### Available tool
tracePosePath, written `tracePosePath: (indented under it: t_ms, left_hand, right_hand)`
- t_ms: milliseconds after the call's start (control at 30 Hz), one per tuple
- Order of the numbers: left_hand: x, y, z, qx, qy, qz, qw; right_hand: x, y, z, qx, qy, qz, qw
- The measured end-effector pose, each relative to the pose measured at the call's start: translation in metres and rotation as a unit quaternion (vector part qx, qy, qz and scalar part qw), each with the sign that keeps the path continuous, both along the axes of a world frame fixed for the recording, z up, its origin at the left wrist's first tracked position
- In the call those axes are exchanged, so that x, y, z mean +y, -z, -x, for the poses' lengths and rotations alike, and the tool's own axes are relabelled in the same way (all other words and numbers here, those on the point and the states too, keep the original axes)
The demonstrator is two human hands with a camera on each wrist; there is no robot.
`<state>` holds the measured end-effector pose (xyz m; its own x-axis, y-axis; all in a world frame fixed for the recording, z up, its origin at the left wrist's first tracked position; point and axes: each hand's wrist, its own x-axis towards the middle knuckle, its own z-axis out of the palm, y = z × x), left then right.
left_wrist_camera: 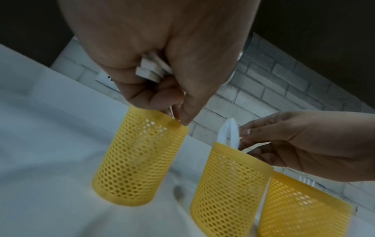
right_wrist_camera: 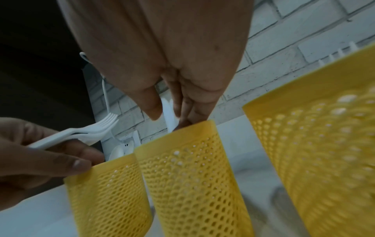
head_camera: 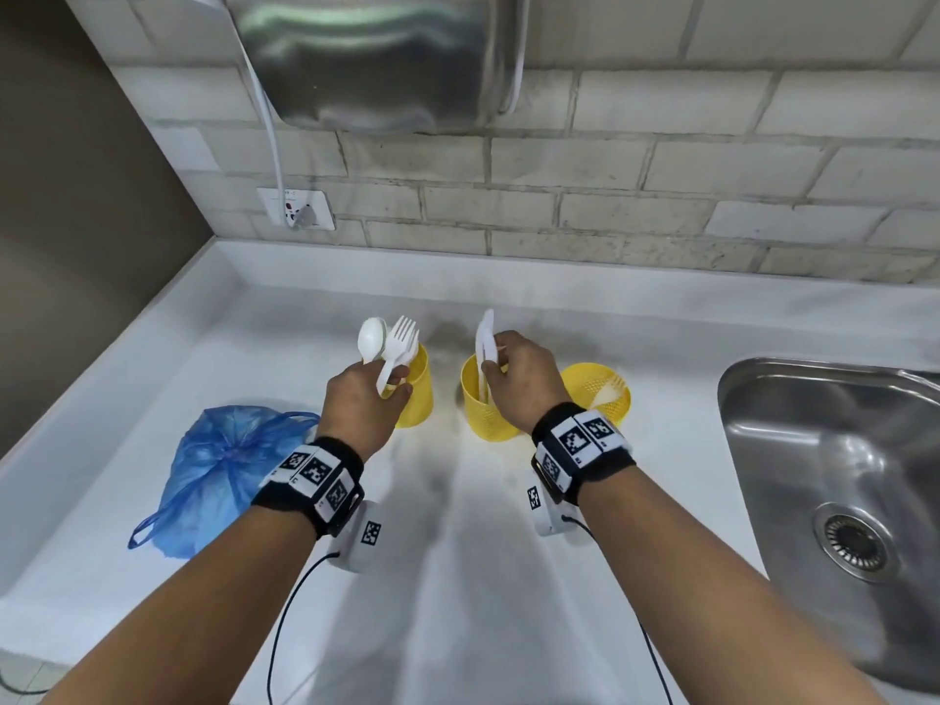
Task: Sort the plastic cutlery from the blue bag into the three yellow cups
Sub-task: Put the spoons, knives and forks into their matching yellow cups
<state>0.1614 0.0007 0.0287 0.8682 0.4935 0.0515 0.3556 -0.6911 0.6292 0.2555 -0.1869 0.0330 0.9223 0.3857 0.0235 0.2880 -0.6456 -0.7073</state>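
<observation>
Cups stand in a row on the counter (head_camera: 508, 577). Left hand (head_camera: 363, 399) grips forks (head_camera: 399, 343) and a spoon (head_camera: 372, 338) over the left cup (head_camera: 414, 394); right hand (head_camera: 524, 379) pinches knives (head_camera: 486, 338) in the middle cup (head_camera: 483, 414). Right cup (head_camera: 597, 394) holds a fork; blue bag (head_camera: 218, 475) lies left.

Both arms fwd, L hand (head_camera: 362, 399) grip curled tight, R hand (head_camera: 519, 379) fingers in pinch, palm down.

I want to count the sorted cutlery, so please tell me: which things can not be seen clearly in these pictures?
- Blue bag: knotted in the head view, contents hidden.
- Left cup: the left hand covers its inside.
- Knives: the right hand hides their number.
- Right cup: a fork shows; count unclear, blurred in the right wrist view.
</observation>
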Motion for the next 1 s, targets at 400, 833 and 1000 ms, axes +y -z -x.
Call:
tracePosePath:
  t_ms: [400,833,1000]
  left_hand:
    - [-0.004,0.007,0.009,-0.011,0.004,0.015,1.000]
    - [-0.006,0.008,0.012,-0.040,0.004,0.001,0.999]
    - [-0.016,-0.002,0.016,-0.115,0.013,0.007,0.993]
  right_hand:
    - [-0.008,0.034,0.045,-0.176,-0.032,0.162,0.970]
    - [-0.007,0.032,0.047,-0.170,-0.048,0.140,0.974]
    - [-0.007,0.013,0.055,-0.147,-0.027,0.052,0.987]
